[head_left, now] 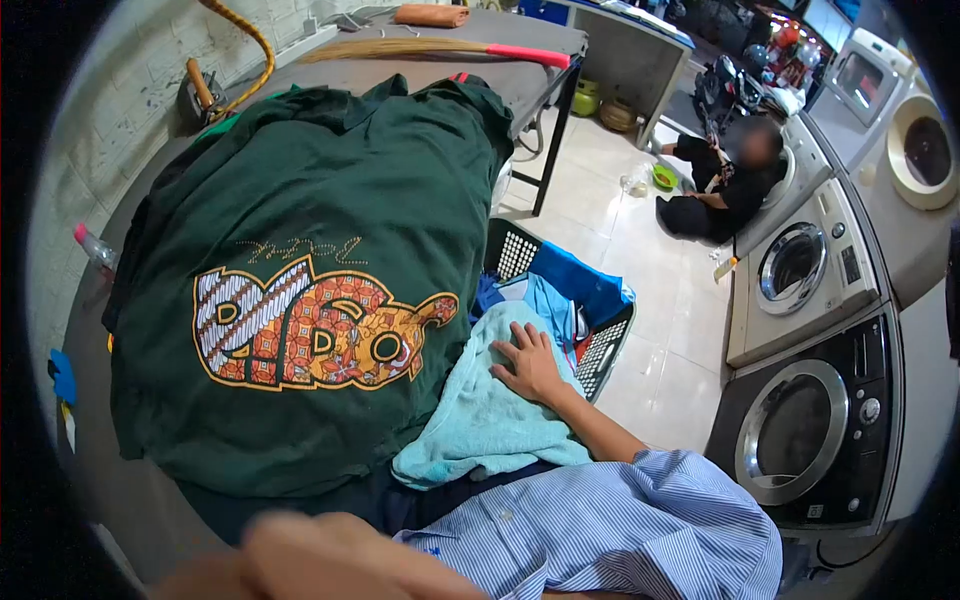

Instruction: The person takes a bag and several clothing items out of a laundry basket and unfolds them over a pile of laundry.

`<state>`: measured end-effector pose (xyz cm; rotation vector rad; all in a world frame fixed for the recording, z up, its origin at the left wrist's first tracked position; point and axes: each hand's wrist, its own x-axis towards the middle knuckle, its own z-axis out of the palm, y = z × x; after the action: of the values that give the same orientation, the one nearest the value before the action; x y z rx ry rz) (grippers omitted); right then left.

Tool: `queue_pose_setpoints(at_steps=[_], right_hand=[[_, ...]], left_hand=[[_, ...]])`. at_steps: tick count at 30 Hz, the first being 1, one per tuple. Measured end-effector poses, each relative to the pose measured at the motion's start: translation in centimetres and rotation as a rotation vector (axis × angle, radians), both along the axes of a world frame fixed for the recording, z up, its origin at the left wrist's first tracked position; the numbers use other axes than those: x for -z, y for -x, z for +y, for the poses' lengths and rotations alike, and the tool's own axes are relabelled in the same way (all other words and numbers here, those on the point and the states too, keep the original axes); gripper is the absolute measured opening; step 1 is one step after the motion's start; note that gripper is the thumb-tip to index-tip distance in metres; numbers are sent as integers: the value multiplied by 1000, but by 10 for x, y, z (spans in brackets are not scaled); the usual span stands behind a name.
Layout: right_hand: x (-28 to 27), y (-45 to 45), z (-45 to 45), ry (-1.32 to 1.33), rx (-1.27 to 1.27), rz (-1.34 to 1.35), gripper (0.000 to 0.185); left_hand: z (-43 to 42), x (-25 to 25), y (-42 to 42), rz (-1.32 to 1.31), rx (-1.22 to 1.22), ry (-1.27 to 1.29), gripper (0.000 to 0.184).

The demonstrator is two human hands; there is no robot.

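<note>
My right hand (528,365) lies with fingers spread on a light turquoise towel (480,420), holding nothing. The towel sits at the table's edge, partly over a dark laundry basket (605,350) with more clothes inside. My left hand (340,560) is large and blurred at the bottom edge; its fingers are smeared, so its grip is unclear. A blue-and-white striped shirt (610,525) lies across the bottom, to the right of my left hand. A dark green shirt (330,200) with a patterned orange and white print is spread over the pile on the table.
A straw broom (430,48) with a pink handle and a brown folded item (431,15) lie at the table's back. Washing machines (800,265) line the right side. A person (735,185) sits on the tiled floor beside a green bowl (664,177).
</note>
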<state>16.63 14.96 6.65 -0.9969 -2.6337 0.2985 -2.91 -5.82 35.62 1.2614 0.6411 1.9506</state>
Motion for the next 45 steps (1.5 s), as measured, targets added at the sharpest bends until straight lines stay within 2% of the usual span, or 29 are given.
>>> queue_pose_setpoints(at_steps=[11,20,26,28,30,31,33,36,38,40,41,43,45], right_hand=[[1,0,3,-31,-9,-1,43],[-1,3,2,51,23,-21,44],[-2,0,3,-7,27,19,42],[-11,1,1,51,15,-14,42],[-11,3,3,20,4,-1,42],[-11,5,1,11,-11,6,42],[-9,7,-1,2,-46,18,42],[-9,8,-4,-24,-64,31,42],[-10,10,-5,-44,-85,43,43],[-10,10,-5,-47,-103,36,43],[-10,9,-7,-45,-117,30,43],[-11,8,-1,-56,-153,22,43],[-1,-2,28,191,-252,208,48]], left_hand=[[-11,-4,-22,-112,-61,-18,49],[1,-22,-25,-121,9,1,52],[12,-32,-26,-112,49,-81,55],[15,-38,-32,-116,59,-115,56],[16,-28,-32,-102,56,4,63],[19,-21,-31,-98,61,-7,63],[28,-4,-31,65,84,-1,62],[34,15,-34,156,122,118,58],[37,35,-32,170,357,250,30],[39,49,-32,222,399,443,26],[39,57,-32,224,386,451,26],[43,73,-32,322,331,686,22],[45,87,-29,342,284,744,21]])
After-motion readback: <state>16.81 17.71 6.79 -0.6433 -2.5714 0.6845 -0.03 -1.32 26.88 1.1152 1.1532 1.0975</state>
